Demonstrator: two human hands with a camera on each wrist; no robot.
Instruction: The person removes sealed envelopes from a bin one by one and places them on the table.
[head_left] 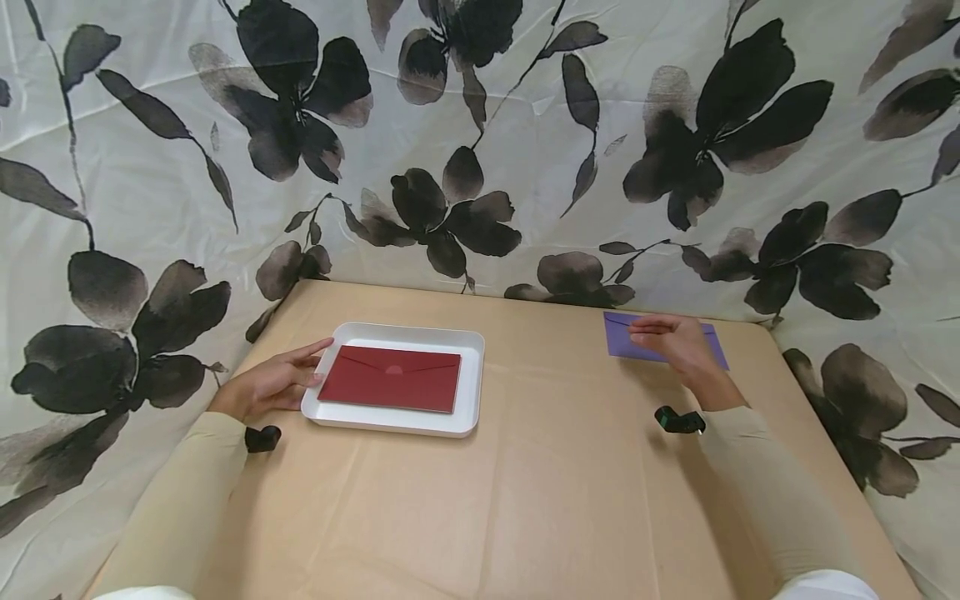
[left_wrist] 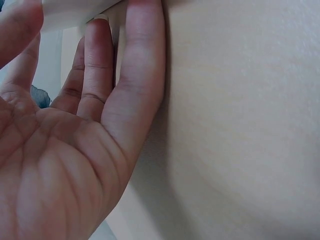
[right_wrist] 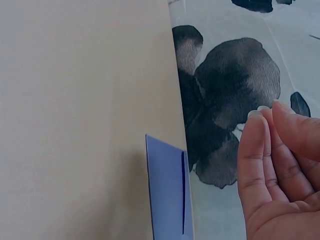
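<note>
A red envelope (head_left: pixel 392 379) lies flap side up in a white tray (head_left: pixel 468 375) on the left half of the table. My left hand (head_left: pixel 273 382) holds the tray at its left side; in the left wrist view, that hand's fingers (left_wrist: pixel 142 55) reach the tray's white edge (left_wrist: pixel 70 14). At the back right, a purple envelope (head_left: pixel 624 337) lies flat near the table's far edge. Over it hovers my right hand (head_left: pixel 678 343), which covers its middle in the head view. Nothing shows between the right thumb and the loosely bent fingers (right_wrist: pixel 252 160).
Light wood-toned covering spreads over the table (head_left: pixel 555 483). Behind and along both sides hangs a white cloth with dark flowers (head_left: pixel 450 212). A small black device sits at each wrist, one on the left (head_left: pixel 262 439) and one on the right (head_left: pixel 678 420).
</note>
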